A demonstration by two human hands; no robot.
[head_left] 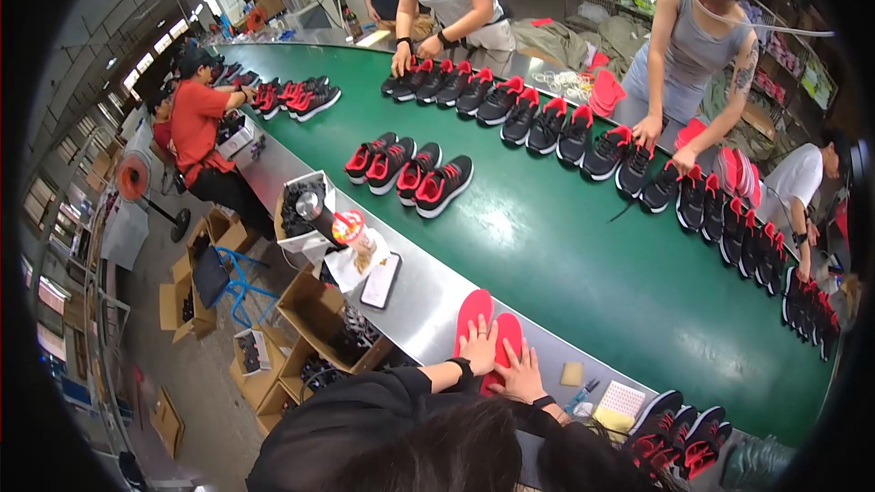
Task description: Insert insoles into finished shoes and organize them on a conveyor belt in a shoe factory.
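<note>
Two red insoles lie side by side on the metal edge of the work table, one a left insole (475,306) and the other a right insole (509,332). My left hand (477,350) rests on them with its fingers spread, and a ring shows on one finger. Beside it, my right hand (520,374) lies flat over the lower part of the right insole, fingers apart. Neither hand is closed round anything. Just right of my hands are a small tan block (571,374), a blue-capped tube (583,394) and a yellow pad (613,419).
A long row of black-and-red shoes (499,102) stands along the far side of the green belt (510,219), where several people handle them. More shoes (444,186) sit nearer. Leftward lie a phone (381,281), a drink cup (351,230) and cardboard boxes (314,310).
</note>
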